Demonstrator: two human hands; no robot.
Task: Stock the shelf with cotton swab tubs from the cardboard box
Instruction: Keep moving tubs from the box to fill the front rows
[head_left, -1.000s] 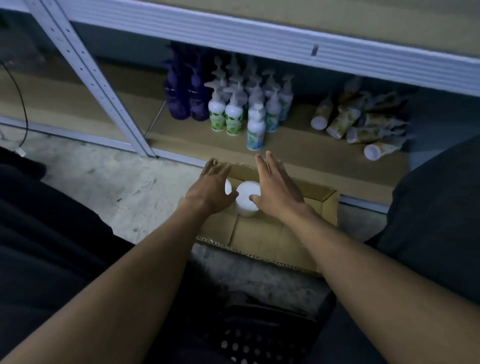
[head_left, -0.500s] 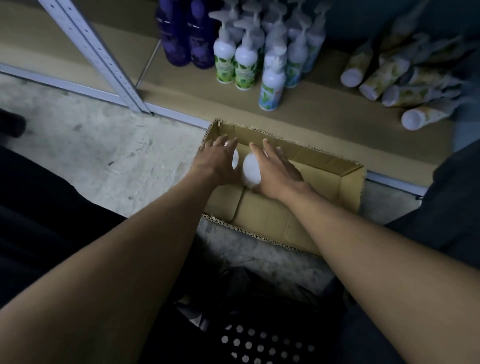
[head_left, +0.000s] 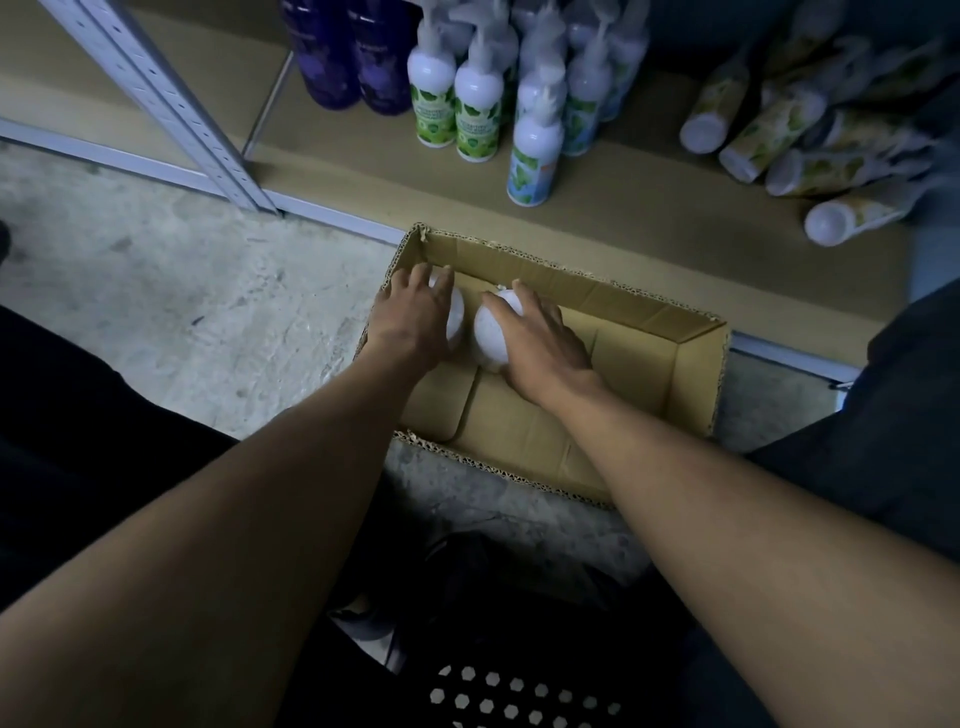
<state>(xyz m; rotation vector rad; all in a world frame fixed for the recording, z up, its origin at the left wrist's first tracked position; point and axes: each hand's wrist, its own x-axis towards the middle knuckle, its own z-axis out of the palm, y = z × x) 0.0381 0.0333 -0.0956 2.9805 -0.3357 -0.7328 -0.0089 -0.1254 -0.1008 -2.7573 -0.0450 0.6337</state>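
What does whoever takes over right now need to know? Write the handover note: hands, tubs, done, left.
Left hand: fingers curled over a white tub at the left end of the cardboard box.
Right hand: grip closing round the second white tub, right beside the first.
Both tubs sit inside the box, not yet lifted. The rest of the box floor in view is bare cardboard.
Shelf: holds pump bottles, purple bottles and lying tubes; no tubs visible on it.
Done: nothing confirmable.
Left: lift both tubs and set them on the shelf, probably on the bare board in front of the bottles.
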